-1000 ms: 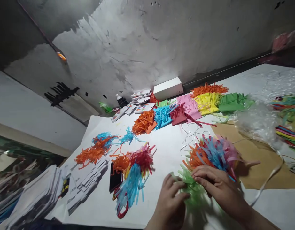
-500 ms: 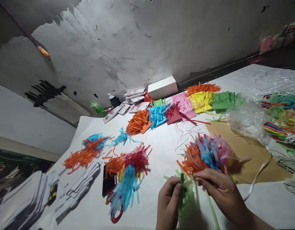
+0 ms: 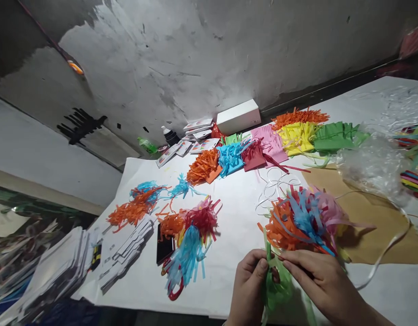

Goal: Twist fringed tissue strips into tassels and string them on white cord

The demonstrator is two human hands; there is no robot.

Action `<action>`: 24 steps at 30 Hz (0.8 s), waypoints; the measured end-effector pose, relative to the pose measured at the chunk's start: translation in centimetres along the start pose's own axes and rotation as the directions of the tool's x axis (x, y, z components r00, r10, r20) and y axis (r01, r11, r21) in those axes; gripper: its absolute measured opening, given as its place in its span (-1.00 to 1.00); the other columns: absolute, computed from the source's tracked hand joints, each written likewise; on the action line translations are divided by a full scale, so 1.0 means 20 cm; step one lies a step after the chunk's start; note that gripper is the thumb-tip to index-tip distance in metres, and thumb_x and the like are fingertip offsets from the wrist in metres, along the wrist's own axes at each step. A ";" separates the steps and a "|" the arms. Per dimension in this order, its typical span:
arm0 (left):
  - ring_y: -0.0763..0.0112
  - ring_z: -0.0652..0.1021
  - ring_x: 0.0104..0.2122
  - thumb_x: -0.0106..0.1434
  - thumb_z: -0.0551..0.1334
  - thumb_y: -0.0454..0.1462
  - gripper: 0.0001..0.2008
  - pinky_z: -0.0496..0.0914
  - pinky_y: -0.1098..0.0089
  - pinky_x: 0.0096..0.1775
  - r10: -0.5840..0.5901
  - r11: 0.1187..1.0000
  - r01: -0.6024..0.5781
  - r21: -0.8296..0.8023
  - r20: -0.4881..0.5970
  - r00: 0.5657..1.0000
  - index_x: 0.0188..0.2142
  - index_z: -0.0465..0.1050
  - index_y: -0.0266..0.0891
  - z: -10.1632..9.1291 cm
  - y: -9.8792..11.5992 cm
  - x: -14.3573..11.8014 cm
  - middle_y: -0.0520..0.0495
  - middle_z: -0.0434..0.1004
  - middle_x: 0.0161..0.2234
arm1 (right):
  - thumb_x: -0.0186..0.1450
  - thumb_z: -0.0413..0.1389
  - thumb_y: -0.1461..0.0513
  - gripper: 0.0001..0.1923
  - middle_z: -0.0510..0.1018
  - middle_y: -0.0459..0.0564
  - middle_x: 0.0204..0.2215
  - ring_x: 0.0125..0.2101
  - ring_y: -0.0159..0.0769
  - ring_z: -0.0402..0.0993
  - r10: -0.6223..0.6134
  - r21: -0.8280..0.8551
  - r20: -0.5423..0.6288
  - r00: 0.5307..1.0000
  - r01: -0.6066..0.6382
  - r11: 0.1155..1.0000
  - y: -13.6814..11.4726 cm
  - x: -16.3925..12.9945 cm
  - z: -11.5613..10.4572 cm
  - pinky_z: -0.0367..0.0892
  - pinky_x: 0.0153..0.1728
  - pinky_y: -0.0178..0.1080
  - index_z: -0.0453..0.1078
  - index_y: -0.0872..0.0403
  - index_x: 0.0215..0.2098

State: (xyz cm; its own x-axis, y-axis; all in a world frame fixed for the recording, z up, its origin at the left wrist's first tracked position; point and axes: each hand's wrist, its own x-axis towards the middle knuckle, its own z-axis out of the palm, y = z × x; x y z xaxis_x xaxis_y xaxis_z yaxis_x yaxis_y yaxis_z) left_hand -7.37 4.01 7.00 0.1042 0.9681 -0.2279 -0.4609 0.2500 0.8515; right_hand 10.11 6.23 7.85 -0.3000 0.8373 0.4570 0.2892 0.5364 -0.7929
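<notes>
Low in the head view, my left hand (image 3: pixel 251 283) pinches the top of a light green tissue-paper tassel (image 3: pixel 278 290), whose strips hang down between my hands. My right hand (image 3: pixel 319 276) is closed with thumb and forefinger together at the upper right of the same tassel; its fingertips hold part of it, though the exact strip is hard to make out. Just beyond my fingers lies a bunch of orange, blue and pink tassels (image 3: pixel 304 217). White cord (image 3: pixel 275 185) lies in loops behind that bunch.
Folded fringed paper (image 3: pixel 231 158) in several colours lines the back of the white table (image 3: pixel 236 217). A second tassel bunch (image 3: pixel 186 253) rests left of my hands, partly over a black phone (image 3: pixel 164 244). White card stacks (image 3: pixel 129 249) lie farther left. Brown paper (image 3: pixel 381 231) and clear plastic (image 3: pixel 368 167) are at right.
The view has shifted, so the table's front edge now shows at lower left. My hands have come closer together at the green tassel, and its strips are turned and spread differently.
</notes>
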 end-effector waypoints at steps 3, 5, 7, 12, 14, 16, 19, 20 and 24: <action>0.49 0.46 -0.51 0.24 0.41 -0.06 -0.71 0.33 0.47 -0.35 0.003 1.000 -0.003 0.031 -0.004 1.000 -0.32 0.55 -0.26 -0.02 -0.01 0.00 0.02 0.49 -0.55 | 0.44 0.06 0.27 -0.82 0.67 -0.10 -0.35 -0.36 -0.36 0.65 0.003 -0.012 0.005 1.000 -0.003 1.000 0.00 0.00 0.00 0.49 -0.30 -0.43 0.53 -0.02 -0.16; 0.50 0.44 -0.50 0.23 0.41 -0.04 -0.68 0.32 0.48 -0.37 -0.007 0.997 0.009 0.081 -0.026 1.000 -0.31 0.55 -0.26 -0.03 0.00 0.00 0.03 0.48 -0.54 | 0.43 0.05 0.27 -0.81 0.67 -0.08 -0.35 -0.36 -0.33 0.65 -0.003 -0.031 0.015 1.000 0.004 1.000 0.00 0.00 -0.01 0.49 -0.31 -0.40 0.52 -0.02 -0.18; 0.50 0.43 -0.49 0.24 0.40 -0.03 -0.68 0.31 0.49 -0.38 0.023 0.982 -0.014 0.188 -0.046 0.999 -0.29 0.56 -0.26 -0.04 0.01 -0.01 0.03 0.48 -0.52 | 0.43 0.04 0.27 -0.80 0.67 -0.07 -0.36 -0.36 -0.30 0.65 -0.004 -0.047 0.035 0.999 0.005 0.999 0.00 0.00 -0.01 0.49 -0.32 -0.37 0.52 -0.01 -0.19; 0.37 0.54 -0.35 0.39 0.26 -0.18 -0.81 0.40 0.42 -0.28 0.313 0.701 -0.359 0.616 0.186 0.931 -0.27 0.60 -0.21 -0.05 0.06 -0.02 -0.10 0.60 -0.36 | 0.41 0.09 0.18 -0.82 0.62 -0.13 -0.48 -0.47 -0.32 0.59 0.147 0.019 0.115 0.982 -0.150 0.988 0.01 0.01 -0.02 0.42 -0.44 -0.37 0.51 -0.02 -0.31; 0.33 0.57 -0.30 0.41 0.21 -0.27 -0.84 0.43 0.40 -0.24 0.384 0.557 -0.491 0.669 0.316 0.867 -0.20 0.59 -0.18 -0.04 0.07 -0.02 -0.13 0.62 -0.32 | 0.38 0.13 0.12 -0.83 0.55 -0.18 -0.59 -0.59 -0.36 0.50 0.255 0.080 0.139 0.957 -0.268 0.960 0.00 0.03 -0.03 0.33 -0.58 -0.38 0.52 0.00 -0.23; 0.32 0.59 -0.29 0.40 0.20 -0.34 -0.83 0.46 0.40 -0.24 0.408 0.455 -0.570 0.685 0.409 0.816 -0.12 0.57 -0.17 -0.04 0.07 -0.02 -0.15 0.62 -0.30 | 0.39 0.13 0.07 -0.77 0.49 -0.21 -0.64 -0.66 -0.38 0.42 0.318 0.148 0.199 0.927 -0.349 0.925 -0.01 0.04 -0.02 0.24 -0.66 -0.38 0.52 0.02 -0.15; 0.31 0.58 -0.29 0.38 0.20 -0.38 -0.80 0.47 0.39 -0.26 0.388 0.365 -0.594 0.717 0.462 0.797 -0.08 0.57 -0.18 -0.04 0.07 -0.02 -0.16 0.60 -0.31 | 0.44 0.08 0.08 -0.75 0.53 -0.18 -0.58 -0.60 -0.40 0.46 0.302 0.178 0.261 0.917 -0.353 0.918 -0.01 0.05 -0.01 0.29 -0.59 -0.40 0.51 0.01 -0.27; 0.29 0.58 -0.26 0.38 0.20 -0.37 -0.80 0.48 0.37 -0.23 0.383 0.355 -0.581 0.733 0.452 0.805 -0.08 0.57 -0.17 -0.04 0.07 -0.02 -0.16 0.60 -0.29 | 0.45 0.07 0.10 -0.75 0.57 -0.16 -0.52 -0.54 -0.39 0.51 0.274 0.167 0.239 0.931 -0.318 0.933 0.00 0.05 -0.01 0.33 -0.52 -0.40 0.50 0.01 -0.29; 0.24 0.58 -0.15 0.40 0.23 -0.28 -0.77 0.50 0.28 -0.13 0.437 0.450 -0.523 0.724 0.332 0.836 0.01 0.57 -0.11 -0.04 0.08 -0.01 -0.18 0.57 -0.16 | 0.46 0.05 0.22 -0.85 0.62 -0.14 -0.37 -0.37 -0.38 0.59 0.092 0.097 0.128 0.987 -0.105 0.990 0.02 0.02 0.02 0.40 -0.32 -0.39 0.46 0.00 -0.23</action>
State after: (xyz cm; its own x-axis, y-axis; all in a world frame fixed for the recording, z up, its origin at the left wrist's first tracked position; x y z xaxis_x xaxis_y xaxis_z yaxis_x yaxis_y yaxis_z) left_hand -8.78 4.18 8.07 0.1785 0.9241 0.3379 0.3762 -0.3815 0.8444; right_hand 9.78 6.63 7.56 -0.3862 0.8628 0.3262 0.2296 0.4325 -0.8719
